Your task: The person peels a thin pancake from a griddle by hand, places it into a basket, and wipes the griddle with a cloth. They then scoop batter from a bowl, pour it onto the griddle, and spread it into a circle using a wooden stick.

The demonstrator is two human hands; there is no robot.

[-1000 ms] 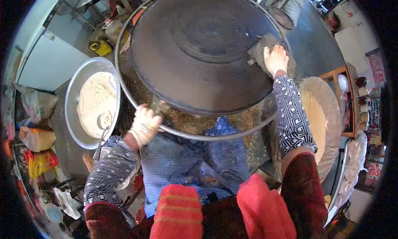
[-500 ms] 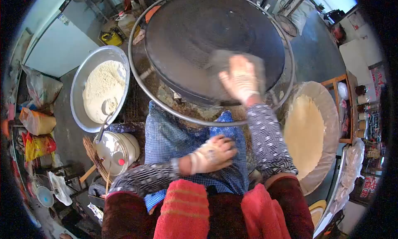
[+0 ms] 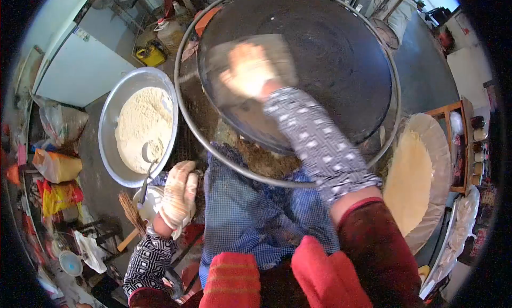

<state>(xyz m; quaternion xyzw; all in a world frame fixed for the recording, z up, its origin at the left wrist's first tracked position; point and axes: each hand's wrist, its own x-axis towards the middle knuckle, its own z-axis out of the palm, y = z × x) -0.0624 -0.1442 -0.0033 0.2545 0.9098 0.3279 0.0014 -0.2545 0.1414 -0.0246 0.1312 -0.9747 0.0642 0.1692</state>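
Observation:
My gloved right hand (image 3: 248, 70) lies over a grey-brown square cloth (image 3: 280, 52), pressing it against the left part of the round black griddle (image 3: 336, 68). Both hand and cloth are smeared by motion. A metal hoop (image 3: 186, 97) rings the griddle. To the lower left, my gloved left hand (image 3: 178, 196) is open, fingers stretched out, over the edge of a white bucket (image 3: 152, 198). Beside it is the handle of a ladle (image 3: 145, 186), whose bowl end rests in pale batter in a large metal basin (image 3: 109, 153).
A pale round flatbread (image 3: 408, 185) lies on a plastic-covered round surface at the right. A small brush (image 3: 130, 212) is by the bucket. Blue checked cloth (image 3: 234, 217) covers my lap. Wooden shelves (image 3: 464, 142) with jars stand at the far right.
My right hand and the cloth have swept left across the griddle. My left hand has gone from my lap to the bucket beside the basin. The view has shifted slightly.

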